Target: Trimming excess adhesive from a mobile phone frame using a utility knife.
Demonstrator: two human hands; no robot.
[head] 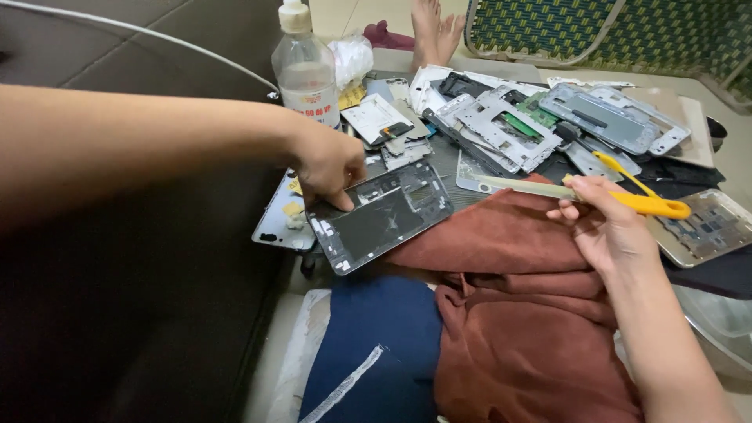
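I see my left hand reaching in from the left, fingertips pressed down on the upper left corner of a dark phone frame; the fingers are curled against it, pinning it rather than lifting it. The frame lies tilted, half on the tabletop and half over a rust-red cloth spread below it. My right hand is closed around a yellow-handled knife, its pale blade pointing left toward the frame but stopping short of it. Behind the frame sits a heap of phone parts: metal frames, back covers and a green circuit board. A clear plastic bottle with a white cap stands just behind my left hand. A silver frame lies right of the knife. Dark blue fabric shows under the cloth.
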